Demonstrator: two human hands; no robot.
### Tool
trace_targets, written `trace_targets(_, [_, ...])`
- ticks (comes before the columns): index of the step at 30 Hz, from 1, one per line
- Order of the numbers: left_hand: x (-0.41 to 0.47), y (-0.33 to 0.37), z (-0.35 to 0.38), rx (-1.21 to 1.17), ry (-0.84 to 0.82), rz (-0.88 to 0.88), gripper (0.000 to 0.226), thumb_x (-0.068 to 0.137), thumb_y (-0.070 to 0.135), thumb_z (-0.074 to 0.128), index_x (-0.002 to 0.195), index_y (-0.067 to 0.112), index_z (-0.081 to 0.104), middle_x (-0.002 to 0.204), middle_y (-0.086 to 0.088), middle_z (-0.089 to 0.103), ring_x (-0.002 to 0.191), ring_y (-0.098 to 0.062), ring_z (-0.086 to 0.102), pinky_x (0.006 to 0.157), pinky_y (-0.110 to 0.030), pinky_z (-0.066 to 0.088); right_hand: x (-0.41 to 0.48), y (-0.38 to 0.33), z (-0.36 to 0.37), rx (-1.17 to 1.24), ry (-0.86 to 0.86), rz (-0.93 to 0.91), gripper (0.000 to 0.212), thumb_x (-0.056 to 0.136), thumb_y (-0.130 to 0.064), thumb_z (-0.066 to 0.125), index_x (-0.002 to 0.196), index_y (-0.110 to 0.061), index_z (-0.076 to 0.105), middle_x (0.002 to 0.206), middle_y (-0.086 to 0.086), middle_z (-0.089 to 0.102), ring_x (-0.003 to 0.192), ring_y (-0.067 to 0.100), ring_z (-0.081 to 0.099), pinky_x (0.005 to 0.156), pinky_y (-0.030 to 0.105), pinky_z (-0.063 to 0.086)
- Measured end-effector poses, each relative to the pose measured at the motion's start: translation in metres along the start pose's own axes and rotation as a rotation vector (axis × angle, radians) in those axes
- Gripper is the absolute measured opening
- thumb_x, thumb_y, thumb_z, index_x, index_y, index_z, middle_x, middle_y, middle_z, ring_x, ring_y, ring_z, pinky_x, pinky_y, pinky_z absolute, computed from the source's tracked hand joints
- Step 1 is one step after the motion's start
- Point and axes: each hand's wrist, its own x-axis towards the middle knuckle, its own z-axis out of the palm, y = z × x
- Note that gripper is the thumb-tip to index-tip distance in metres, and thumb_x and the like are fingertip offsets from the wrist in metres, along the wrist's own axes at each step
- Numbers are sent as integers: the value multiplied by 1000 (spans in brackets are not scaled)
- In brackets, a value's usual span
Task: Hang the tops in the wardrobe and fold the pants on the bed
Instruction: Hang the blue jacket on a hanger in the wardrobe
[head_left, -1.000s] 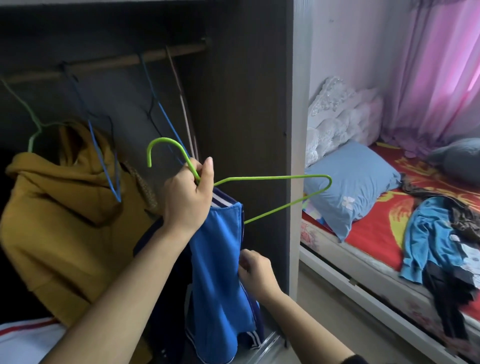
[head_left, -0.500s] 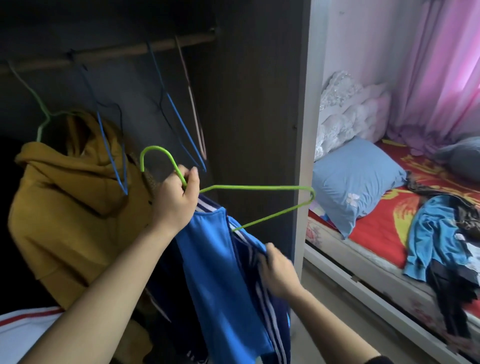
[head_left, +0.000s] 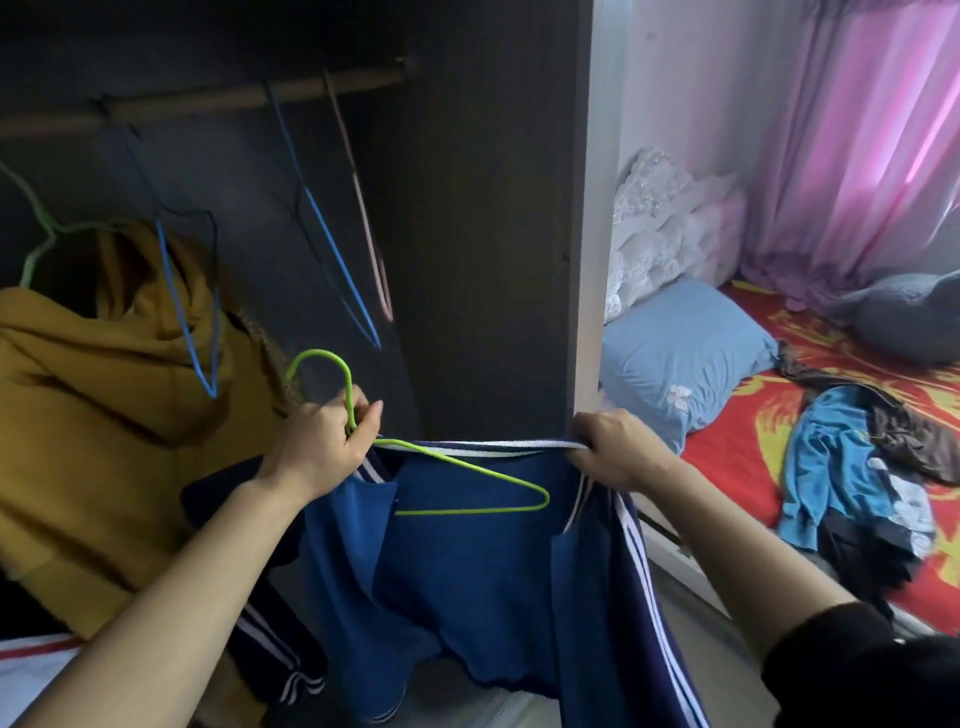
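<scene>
Your left hand (head_left: 319, 449) pinches the neck of the thin green wire hanger (head_left: 467, 512) along with one end of the blue sports top with white-striped navy sleeves (head_left: 467, 582). Your right hand (head_left: 615, 452) grips its striped edge, stretched taut between both hands. The top hangs low before the dark wardrobe panel (head_left: 493, 234), under the wooden rail (head_left: 234, 98), right of the mustard hoodie (head_left: 78, 415).
</scene>
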Motion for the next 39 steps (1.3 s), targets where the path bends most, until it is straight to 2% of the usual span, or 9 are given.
trace_targets(6, [-2,23,15,54,16,59,26,96,42,47,74,28,46,45,10,45,42,-16,52,41,-26,40,10,-22,-38,268,84,99,22,84,-17,60,94,-16,79,88,7,74,88,24,64,74,28,45])
trace_targets(10, [-9,41,35,183,86,54,29,95,36,47,75,16,56,54,3,56,45,-27,59,41,-26,37,6,-52,-49,417,-24,134,21,84,-21,62,79,-1,69,72,8,60,73,23,54,64,32,42])
trace_targets(17, [-5,33,24,244,203,-50,30,94,29,49,75,9,61,50,-7,58,40,-31,57,39,-26,36,-5,-31,-63,73,-49,151,33,72,-38,74,101,-22,71,92,0,65,90,23,61,78,33,53])
trace_targets(22, [6,40,18,80,241,62,34,96,35,46,73,14,58,50,-1,52,43,-29,55,42,-24,30,2,-35,-64,23,26,61,18,73,-24,65,79,-10,73,75,10,65,73,24,56,64,34,50])
trace_targets(25, [-1,52,25,-3,165,91,33,96,42,43,78,18,56,52,1,55,50,-28,59,45,-28,35,5,-45,-65,271,33,89,16,81,-19,63,82,-11,76,74,10,68,70,22,59,60,27,47])
trace_targets(30, [-18,60,46,-8,-145,-42,25,101,40,40,95,19,51,64,-3,64,65,-30,66,58,-38,50,5,-64,-72,886,-45,209,22,80,-12,61,94,-6,78,92,17,75,80,30,69,78,34,58])
trace_targets(32, [-23,63,49,-41,-157,-40,22,102,39,39,97,20,49,60,2,60,57,-22,62,53,-35,45,4,-71,-71,1104,-34,270,30,81,-2,55,106,11,66,104,30,67,79,29,64,78,31,53])
trace_targets(34, [-26,64,50,-110,-129,-46,20,102,38,39,91,23,45,55,6,52,49,-11,52,48,-29,34,5,-74,-63,1282,-118,354,27,82,-1,48,95,18,62,84,27,66,68,24,57,65,27,47])
trace_targets(39, [-28,47,53,-250,-74,-169,28,101,41,42,77,28,52,83,13,48,70,-1,50,66,-24,33,3,-61,-47,731,-213,350,12,79,-6,45,75,-6,56,59,6,46,45,18,47,48,24,40])
